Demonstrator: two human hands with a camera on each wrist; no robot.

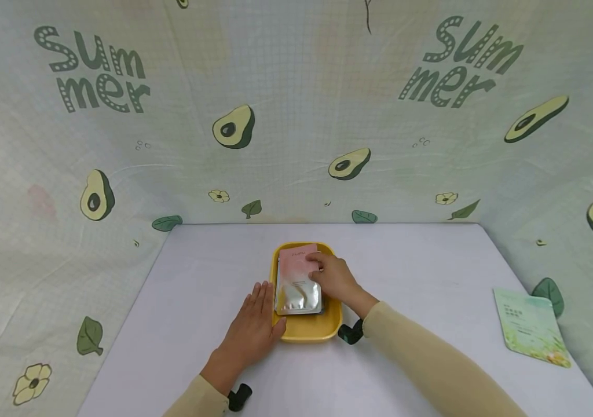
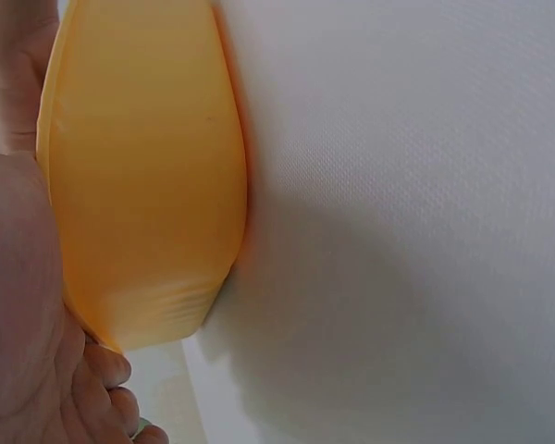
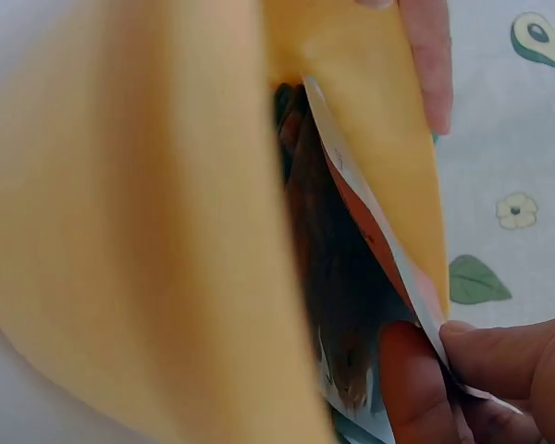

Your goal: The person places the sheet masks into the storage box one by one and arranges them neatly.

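Observation:
A yellow plastic tray (image 1: 311,333) stands mid-table with a pink and silver face mask packet (image 1: 297,275) inside. My right hand (image 1: 334,279) pinches the packet's right edge between thumb and fingers. In the right wrist view the packet (image 3: 377,222) is tilted, its edge raised off a dark, shiny silver surface (image 3: 338,268) below. My left hand (image 1: 252,333) has its fingers straight and rests against the tray's left rim. From the left wrist, the tray's outer side wall (image 2: 148,176) shows with the left palm (image 2: 18,296) beside it.
A green face mask packet (image 1: 532,329) lies on the white table (image 1: 411,266) near its right edge. Cloth (image 1: 296,75) printed with avocados, leaves and lettering hangs behind the table and along its sides. A black wrist camera (image 1: 351,332) sits close to the tray's right side.

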